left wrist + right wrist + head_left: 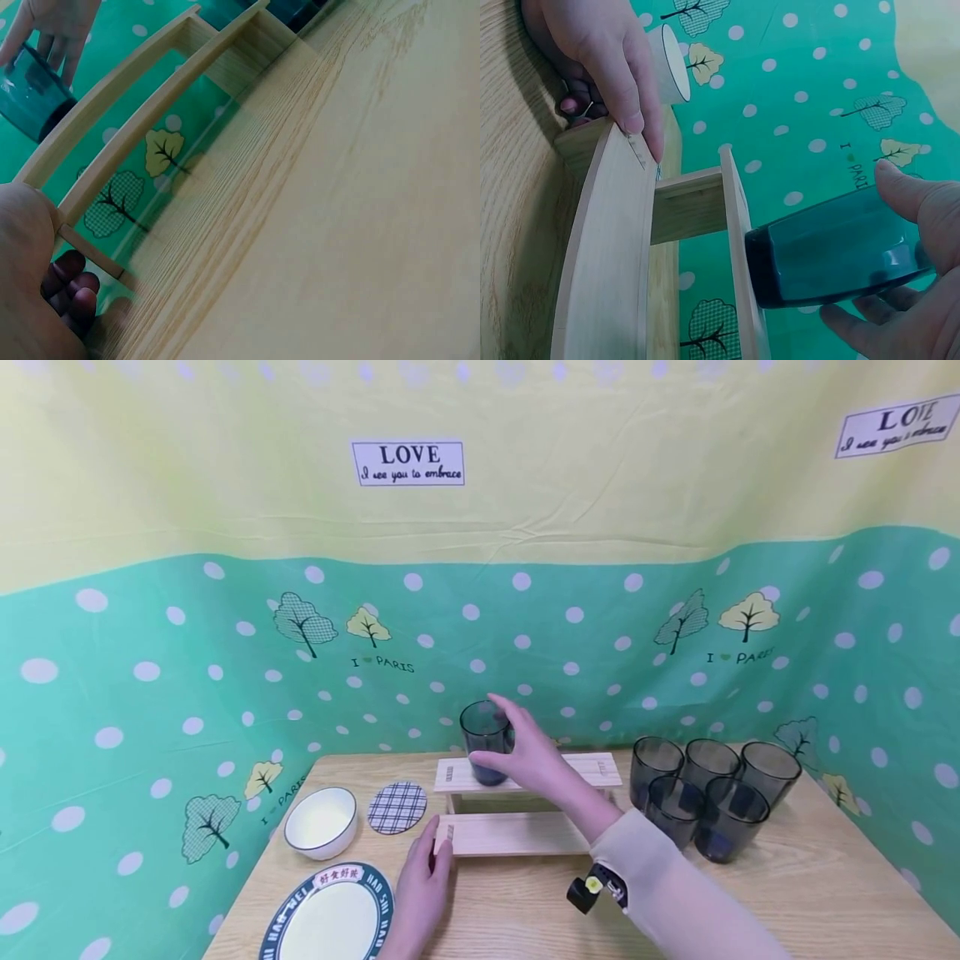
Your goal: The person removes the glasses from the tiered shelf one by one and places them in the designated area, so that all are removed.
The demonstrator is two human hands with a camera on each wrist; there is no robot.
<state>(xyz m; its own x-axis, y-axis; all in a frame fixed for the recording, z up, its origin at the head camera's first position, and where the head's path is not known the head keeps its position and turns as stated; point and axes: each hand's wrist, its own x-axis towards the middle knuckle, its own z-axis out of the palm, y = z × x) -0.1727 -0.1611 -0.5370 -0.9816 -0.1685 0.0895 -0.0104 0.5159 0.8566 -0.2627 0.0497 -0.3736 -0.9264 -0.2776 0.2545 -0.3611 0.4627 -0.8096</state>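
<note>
A dark tinted drinking glass (486, 735) stands upright on the top board of a two-tier wooden rack (517, 835). My right hand (528, 756) reaches over from the right and holds this glass, thumb across its near side and fingers round the far side. In the right wrist view, the glass (832, 251) has its base against the upper board, with thumb and fingers on opposite sides. My left hand (422, 885) grips the left end of the rack's lower board, thumb and index finger on the wood (604, 247), other fingers curled beside it.
Several matching dark glasses (697, 793) stand grouped right of the rack. To the left are a white bowl (321, 852), a checked round coaster (397, 807) and a plate with a green lettered rim (384, 897). A patterned cloth (525, 635) hangs behind the wooden table (517, 918).
</note>
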